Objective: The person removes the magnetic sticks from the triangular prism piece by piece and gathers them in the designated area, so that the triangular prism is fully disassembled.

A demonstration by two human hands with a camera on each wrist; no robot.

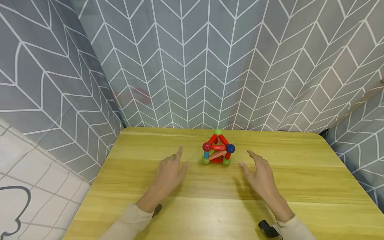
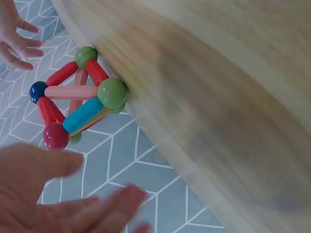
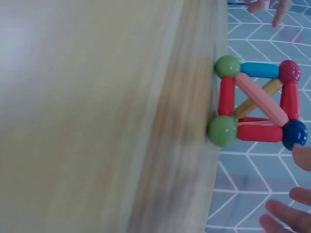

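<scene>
A small framework of coloured rods and balls (image 1: 219,147) stands on the wooden table. Its rods are red, salmon, blue and yellow; its balls are green, crimson and dark blue. To its left, my left hand (image 1: 169,171) hovers with the index finger stretched forward and the thumb apart. On the other side my right hand (image 1: 260,174) is held with thumb and fingers spread. Neither hand touches the framework. In the left wrist view the blue rod (image 2: 83,115) joins a green ball (image 2: 112,93) to the crimson ball (image 2: 56,136). The right wrist view shows the dark blue ball (image 3: 294,134) near my right thumb.
The wooden table (image 1: 210,213) reaches back to a grey curtain (image 1: 195,66) with white chevron lines. More patterned cloth hangs at both sides. A white cloth with dark lines (image 1: 39,196) lies at the lower left. Dark straps circle both wrists.
</scene>
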